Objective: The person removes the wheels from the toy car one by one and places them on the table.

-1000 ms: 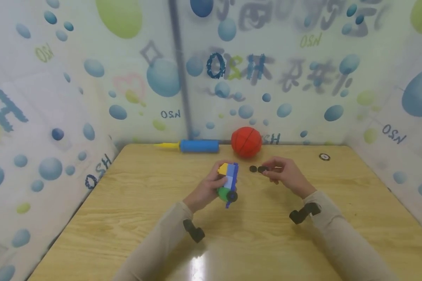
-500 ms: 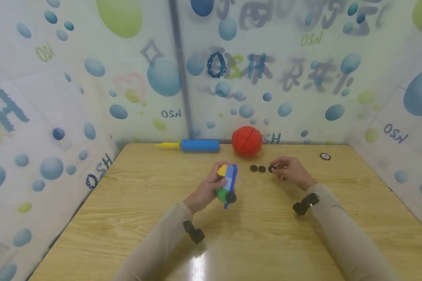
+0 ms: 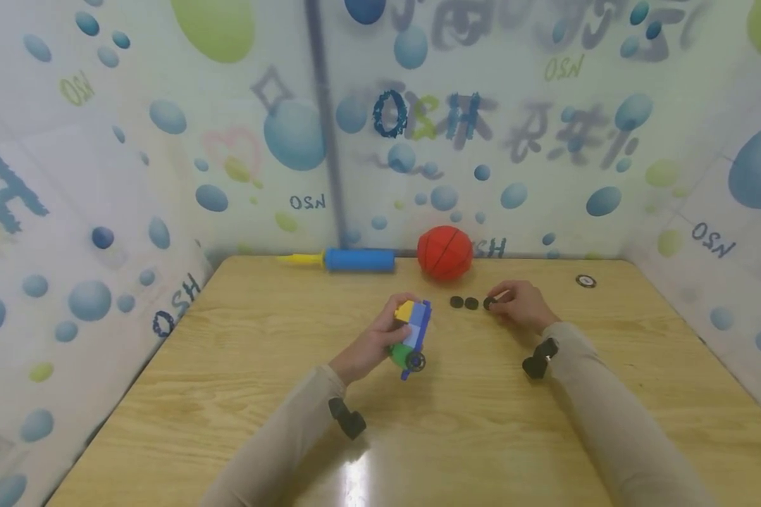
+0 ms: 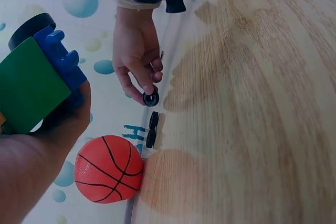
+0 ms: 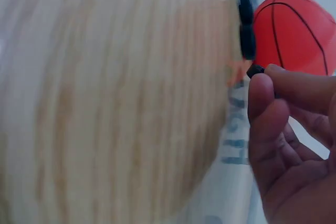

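Observation:
My left hand (image 3: 369,346) grips a toy car (image 3: 417,317) of yellow, light blue and green blocks on a dark blue base. One black wheel (image 3: 415,361) is on its near end. In the left wrist view the green block (image 4: 31,85) and blue base (image 4: 60,59) show up close, above the palm. Thumb and fingers of my right hand (image 3: 525,308) pinch a loose black toy wheel (image 4: 151,98), its hub facing the left wrist camera. Just left of it, two more black wheels (image 3: 464,303) lie flat side by side on the table.
A red toy basketball (image 3: 444,253) sits behind the wheels at the table's back edge. Left of it lies a blue pump (image 3: 359,260) with a yellow nozzle. A small black-and-white disc (image 3: 586,281) lies at the back right. Printed walls (image 3: 260,225) enclose the wooden table (image 3: 469,436).
My right hand has moved slightly right with one wheel, apart from the other two. My left hand has tilted the toy car a little, turning its wheel more toward the head camera.

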A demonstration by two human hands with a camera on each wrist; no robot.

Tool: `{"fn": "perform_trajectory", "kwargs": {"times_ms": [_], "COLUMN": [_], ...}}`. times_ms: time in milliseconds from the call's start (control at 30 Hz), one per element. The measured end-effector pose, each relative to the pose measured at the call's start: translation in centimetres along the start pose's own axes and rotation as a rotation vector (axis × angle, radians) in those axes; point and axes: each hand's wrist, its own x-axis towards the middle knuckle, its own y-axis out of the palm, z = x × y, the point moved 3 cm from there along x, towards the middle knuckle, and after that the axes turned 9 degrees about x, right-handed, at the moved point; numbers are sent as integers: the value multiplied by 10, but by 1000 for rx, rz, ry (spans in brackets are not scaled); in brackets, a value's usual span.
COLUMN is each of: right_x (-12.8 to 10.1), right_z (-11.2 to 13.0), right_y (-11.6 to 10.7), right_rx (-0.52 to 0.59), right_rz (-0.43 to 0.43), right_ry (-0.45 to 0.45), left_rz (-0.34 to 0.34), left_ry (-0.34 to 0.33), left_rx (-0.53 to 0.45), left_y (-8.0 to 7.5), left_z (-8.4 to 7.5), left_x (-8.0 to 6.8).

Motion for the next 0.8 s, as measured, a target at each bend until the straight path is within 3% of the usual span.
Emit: {"fn": "perform_trajectory", "kwargs": {"times_ms": [300, 567, 800], "right_x": [12, 15, 13], "right_z": [-7, -4, 2], "right_y": [5, 5, 6], "right_rx": [-190, -343, -373], "right_rz": [-3, -7, -12], "right_ry": [-69, -74, -59], "left_rz": [-18, -25, -42], "left_ry": [-29, -15, -25], "left_rx": [-14, -78, -100], "left_y": [-1, 1, 1], "left_z": [-4, -5, -7], "left_x": [-2, 0, 0]}}
